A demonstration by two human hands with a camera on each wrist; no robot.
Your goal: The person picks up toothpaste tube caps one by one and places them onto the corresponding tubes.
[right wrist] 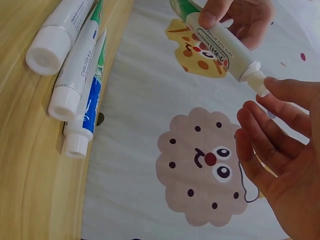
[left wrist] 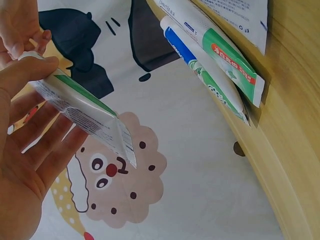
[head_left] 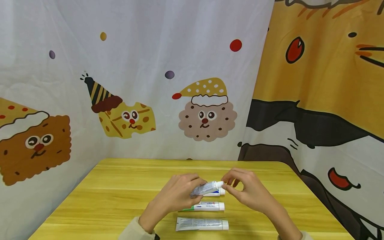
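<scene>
My left hand [head_left: 180,190] grips a white and green toothpaste tube [right wrist: 220,47] between thumb and fingers, raised over the table. The tube's white cap [right wrist: 258,83] points towards my right hand [head_left: 247,189], whose thumb and index finger pinch it at the end. The other fingers of the right hand are spread, loosely bent. Below the hands, three more tubes lie side by side with their caps to the right: a grey-white tube [head_left: 201,224] nearest me, a white and green tube [head_left: 209,206] in the middle, and a blue-marked tube [right wrist: 89,107] farthest, partly hidden behind the held one.
The tubes lie on a yellow wood-grain table [head_left: 114,196] with rounded far corners. Behind it hangs a white cloth [head_left: 144,56] printed with cartoon food, and an orange and black cartoon print [head_left: 324,83] covers the right side.
</scene>
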